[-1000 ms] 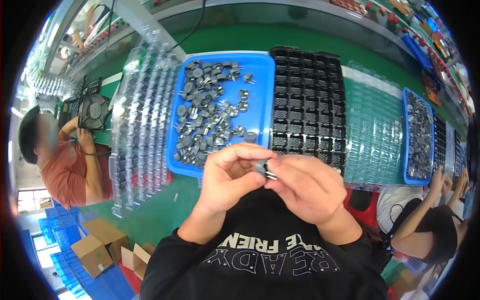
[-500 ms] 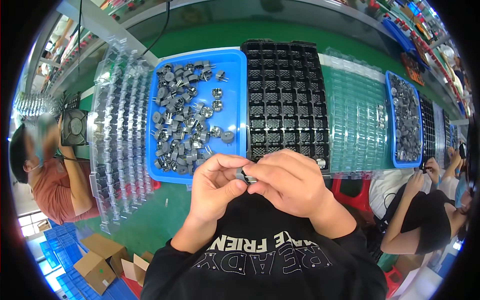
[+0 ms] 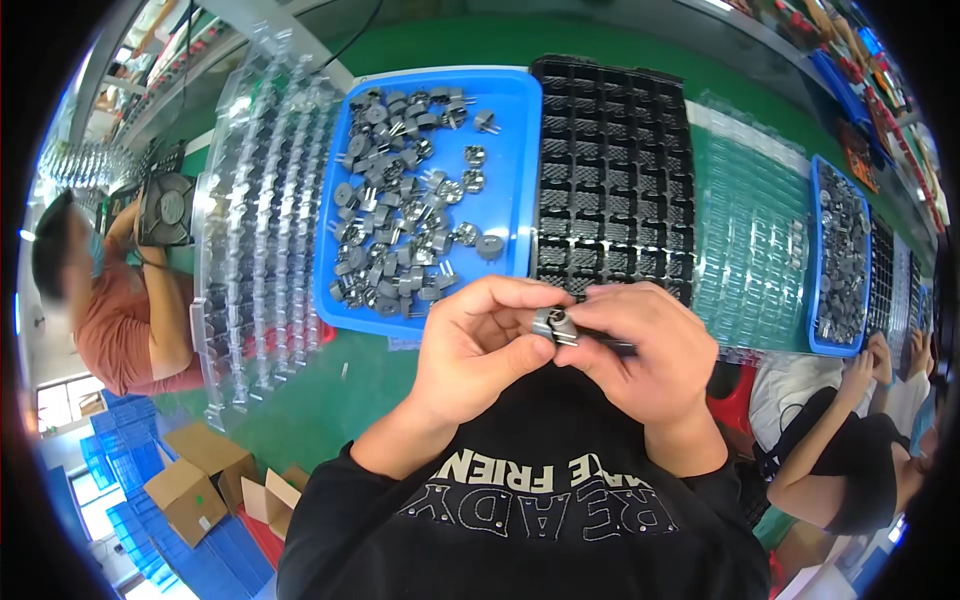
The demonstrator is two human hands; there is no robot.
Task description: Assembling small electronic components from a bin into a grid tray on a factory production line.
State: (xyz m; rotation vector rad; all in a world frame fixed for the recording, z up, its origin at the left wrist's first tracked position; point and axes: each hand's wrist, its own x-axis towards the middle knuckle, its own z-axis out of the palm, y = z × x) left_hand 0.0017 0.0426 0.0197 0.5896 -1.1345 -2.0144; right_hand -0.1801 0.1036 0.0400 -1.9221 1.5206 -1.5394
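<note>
In front of my chest, my left hand is closed in a pinch round a small round grey part with metal pins. My right hand meets it there, its thumb and fingers closed round a dark slim thing; I cannot tell its kind. A shiny metal end shows where the two hands meet, partly hidden by fingers. Beyond my hands, a blue tray holds several loose grey parts of the same kind, some with pins showing. Beside it lies a black plastic tray with rows of square pockets.
Clear ridged plastic trays lie left of the blue tray, and more clear trays to the right. Farther right is another blue tray. Co-workers sit at both sides. Cardboard boxes stand low on the left.
My view has shifted, so the trays appear farther right. My hands have stayed together; the grey part now shows more plainly, and the dark slim thing has come into sight under my right fingers.
</note>
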